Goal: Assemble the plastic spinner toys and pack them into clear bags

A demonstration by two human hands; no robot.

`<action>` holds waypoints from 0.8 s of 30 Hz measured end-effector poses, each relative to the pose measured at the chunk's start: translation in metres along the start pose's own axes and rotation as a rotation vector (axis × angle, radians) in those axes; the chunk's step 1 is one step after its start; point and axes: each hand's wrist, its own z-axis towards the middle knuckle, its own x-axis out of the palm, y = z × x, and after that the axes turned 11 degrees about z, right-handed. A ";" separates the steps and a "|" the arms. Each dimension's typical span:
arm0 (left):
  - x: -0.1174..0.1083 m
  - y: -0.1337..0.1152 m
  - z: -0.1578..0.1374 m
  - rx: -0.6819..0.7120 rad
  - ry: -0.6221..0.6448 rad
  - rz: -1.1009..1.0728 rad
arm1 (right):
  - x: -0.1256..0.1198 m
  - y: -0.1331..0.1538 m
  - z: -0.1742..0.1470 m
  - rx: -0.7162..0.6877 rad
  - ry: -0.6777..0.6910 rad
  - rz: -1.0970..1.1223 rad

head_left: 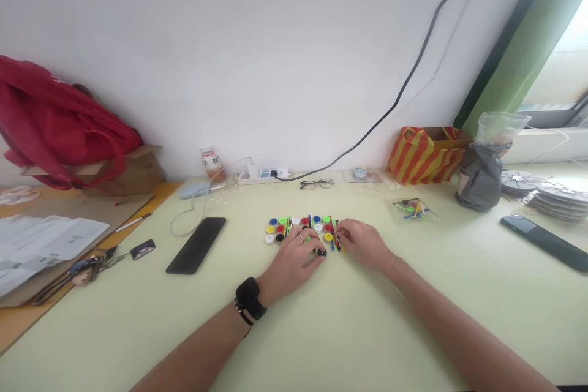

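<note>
Lying on the table [321, 337], coloured discs [280, 229] are ranged with thin sticks [335, 234]; six are counted left of the left hand [294, 259], others being partly covered. One black disc [322, 252] is pinched by that hand; whether a stick is gripped by the right hand [366, 245] cannot be told. Containers: one clear packet [397, 215], multicoloured pieces [416, 209] enclosed; one bottle [212, 163], brownish drink [214, 172] inside.

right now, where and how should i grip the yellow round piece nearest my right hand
The yellow round piece is probably best pinched by its rim, coming from above and the near side: it seems to lie flat, with sticks close on its right and a red round piece just behind it.
</note>
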 end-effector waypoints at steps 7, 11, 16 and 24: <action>0.001 -0.001 -0.003 -0.024 0.016 -0.181 | -0.005 -0.004 0.001 -0.238 -0.117 -0.305; 0.000 -0.004 -0.004 -0.112 -0.057 -0.310 | -0.011 -0.008 -0.001 -0.353 -0.183 -0.387; 0.000 -0.004 -0.001 -0.185 -0.108 -0.443 | -0.019 -0.015 -0.004 -0.419 -0.229 -0.203; 0.006 0.002 0.001 -0.311 -0.139 -0.753 | -0.022 -0.018 -0.007 -0.423 -0.180 -0.098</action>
